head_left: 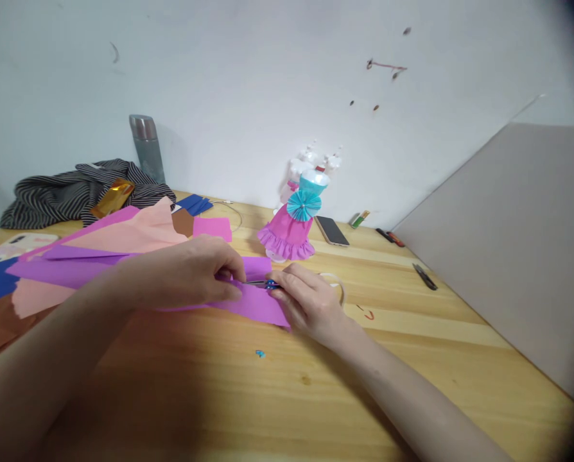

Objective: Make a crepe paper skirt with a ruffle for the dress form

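Note:
My left hand [191,273] is closed, pinching the edge of a purple paper sheet [258,305] that lies on the wooden table [412,333]. My right hand [311,301] is closed round small scissors with a blue grip [268,283]. Their blades point left into the purple paper, towards my left fingertips. More coloured sheets, pink, peach, blue and brown [123,234], are stacked under and behind my left hand.
A paper-dressed doll figure [294,221] stands behind the hands. A phone [332,230], a lighter [359,219], pens [390,237], a dark tool [425,277], a flask [146,147] and striped cloth [75,189] lie along the back. A grey board [518,244] leans at right. A blue scrap [260,353] lies near.

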Action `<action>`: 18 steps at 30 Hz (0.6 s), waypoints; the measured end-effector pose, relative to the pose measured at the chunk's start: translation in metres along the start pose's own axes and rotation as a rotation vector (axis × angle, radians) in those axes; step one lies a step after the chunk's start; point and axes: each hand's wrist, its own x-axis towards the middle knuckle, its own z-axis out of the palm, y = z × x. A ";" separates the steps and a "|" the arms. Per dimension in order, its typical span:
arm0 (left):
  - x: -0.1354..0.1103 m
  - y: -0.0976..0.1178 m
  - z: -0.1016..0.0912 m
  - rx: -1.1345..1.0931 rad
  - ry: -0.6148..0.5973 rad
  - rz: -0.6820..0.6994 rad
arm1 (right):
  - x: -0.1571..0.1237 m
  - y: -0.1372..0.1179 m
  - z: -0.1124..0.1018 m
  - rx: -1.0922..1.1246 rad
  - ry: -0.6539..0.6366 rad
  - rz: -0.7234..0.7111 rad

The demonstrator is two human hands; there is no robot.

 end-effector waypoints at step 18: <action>0.008 -0.004 -0.023 0.008 -0.028 -0.121 | 0.005 0.004 -0.013 0.044 0.009 0.221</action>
